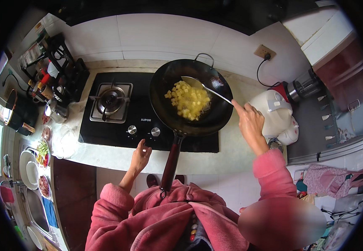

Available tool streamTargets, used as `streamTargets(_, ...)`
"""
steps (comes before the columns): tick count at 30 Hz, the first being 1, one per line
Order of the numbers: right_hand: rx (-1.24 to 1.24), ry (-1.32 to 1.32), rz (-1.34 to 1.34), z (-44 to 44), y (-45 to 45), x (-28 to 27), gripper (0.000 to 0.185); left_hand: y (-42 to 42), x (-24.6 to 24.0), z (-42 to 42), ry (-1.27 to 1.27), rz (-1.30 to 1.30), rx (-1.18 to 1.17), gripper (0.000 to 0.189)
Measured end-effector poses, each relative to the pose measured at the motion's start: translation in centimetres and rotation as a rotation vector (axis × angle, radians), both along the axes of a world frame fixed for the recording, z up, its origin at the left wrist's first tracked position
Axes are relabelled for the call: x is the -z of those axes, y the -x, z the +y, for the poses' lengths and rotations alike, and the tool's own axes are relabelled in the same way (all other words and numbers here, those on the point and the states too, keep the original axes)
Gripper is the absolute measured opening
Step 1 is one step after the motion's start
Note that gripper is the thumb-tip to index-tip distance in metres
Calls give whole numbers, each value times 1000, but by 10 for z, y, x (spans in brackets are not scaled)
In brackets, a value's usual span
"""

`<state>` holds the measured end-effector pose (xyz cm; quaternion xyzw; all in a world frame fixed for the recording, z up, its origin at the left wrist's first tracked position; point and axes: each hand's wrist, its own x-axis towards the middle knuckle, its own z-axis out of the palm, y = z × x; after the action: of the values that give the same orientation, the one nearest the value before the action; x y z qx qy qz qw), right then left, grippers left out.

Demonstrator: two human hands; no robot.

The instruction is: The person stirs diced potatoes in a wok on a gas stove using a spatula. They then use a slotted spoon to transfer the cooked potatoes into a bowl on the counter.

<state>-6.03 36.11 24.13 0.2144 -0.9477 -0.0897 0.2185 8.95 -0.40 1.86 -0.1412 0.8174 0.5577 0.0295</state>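
Note:
In my right hand is the handle of a metal ladle, its bowl dipping into a black wok at the upper left part of the food. Yellow cubes, perhaps potato, lie in bubbling oil in the wok. The wok sits over the right side of a black glass gas stove, its long dark handle pointing towards me. My left hand hovers by the stove's front edge, below two round knobs, holding nothing, with its fingers partly bent.
The left burner holds no pan. Further left stand a metal pitcher, a rack of bottles, a plate of chopped vegetables and a sink. A cream appliance and a blender stand to the right.

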Motion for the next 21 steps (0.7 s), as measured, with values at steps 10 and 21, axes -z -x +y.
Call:
streamTargets(10, -4, 15, -410, -24, 17, 14, 63, 27, 9, 4, 153, 115, 32, 60)
streamTargets(21, -51, 190, -554, 25, -42, -57, 52, 46, 20, -1, 271, 55, 45, 64)
